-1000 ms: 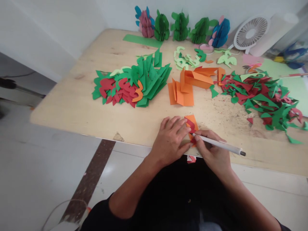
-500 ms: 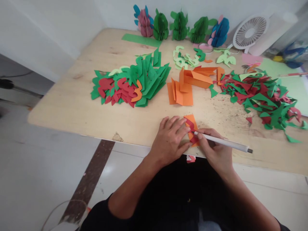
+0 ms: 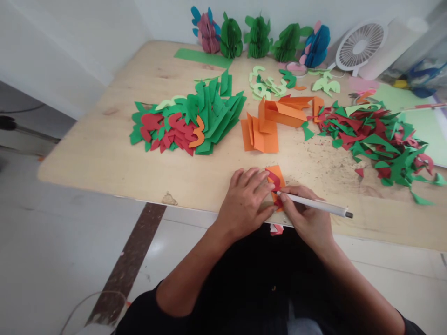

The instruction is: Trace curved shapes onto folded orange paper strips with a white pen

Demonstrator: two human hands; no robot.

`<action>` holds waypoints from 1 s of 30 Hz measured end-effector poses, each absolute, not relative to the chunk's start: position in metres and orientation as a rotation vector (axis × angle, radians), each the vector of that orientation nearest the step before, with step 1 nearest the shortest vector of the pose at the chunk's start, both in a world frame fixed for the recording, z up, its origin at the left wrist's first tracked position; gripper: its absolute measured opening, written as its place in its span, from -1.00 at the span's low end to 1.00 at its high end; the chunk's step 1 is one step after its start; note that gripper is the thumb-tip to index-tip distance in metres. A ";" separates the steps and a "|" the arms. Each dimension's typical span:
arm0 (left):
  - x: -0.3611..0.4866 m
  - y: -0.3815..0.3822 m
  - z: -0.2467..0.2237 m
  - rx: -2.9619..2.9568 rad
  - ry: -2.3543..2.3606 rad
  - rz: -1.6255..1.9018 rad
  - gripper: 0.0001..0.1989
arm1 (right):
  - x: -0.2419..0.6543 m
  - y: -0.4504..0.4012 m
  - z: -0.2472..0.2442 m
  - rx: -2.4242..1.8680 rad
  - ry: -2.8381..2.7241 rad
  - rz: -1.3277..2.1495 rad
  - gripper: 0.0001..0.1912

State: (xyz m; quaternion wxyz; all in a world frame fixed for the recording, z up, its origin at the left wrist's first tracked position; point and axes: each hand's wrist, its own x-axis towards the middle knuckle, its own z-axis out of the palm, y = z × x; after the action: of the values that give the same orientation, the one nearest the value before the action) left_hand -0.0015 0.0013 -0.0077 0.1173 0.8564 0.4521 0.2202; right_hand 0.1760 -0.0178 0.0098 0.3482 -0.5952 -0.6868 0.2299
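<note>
Near the table's front edge lies a small piece of orange paper (image 3: 275, 168) with a curvy red paper cutout (image 3: 274, 178) on top of it. My left hand (image 3: 244, 200) lies flat over their left side, fingers stretched out, the fingertips pressing on the cutout. A white pen (image 3: 316, 203) is pinched in my right hand (image 3: 309, 218), its tip at the cutout's right edge and its dark end pointing right. My fingers hide part of both papers. Folded orange papers (image 3: 268, 130) stand just beyond.
Green and red cutouts (image 3: 195, 123) are heaped at left. Red and green scraps (image 3: 377, 139) spread at right. Behind stand green honeycomb paper figures (image 3: 257, 39), a pink one (image 3: 208, 35), a blue one (image 3: 317, 46) and a white fan (image 3: 361, 46). Pale green cutouts (image 3: 265, 86) lie mid-table.
My right hand and the pen have shifted a little left along the red cutout's edge. My left hand stays pressed on the papers.
</note>
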 end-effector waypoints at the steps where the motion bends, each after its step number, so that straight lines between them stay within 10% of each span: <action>1: -0.002 0.001 -0.008 2.506 1.323 0.641 -0.63 | 0.176 -0.018 0.010 -1.544 -1.790 0.590 -0.87; 30: -0.001 0.001 -0.007 2.494 1.315 0.654 -0.64 | 0.181 -0.024 0.013 -1.559 -1.839 0.454 -0.88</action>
State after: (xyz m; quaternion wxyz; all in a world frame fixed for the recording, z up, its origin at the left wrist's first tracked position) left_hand -0.0013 0.0011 -0.0074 0.1235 0.8551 0.4510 0.2242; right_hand 0.1808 -0.0238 0.0131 0.3376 -0.5981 -0.7057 0.1740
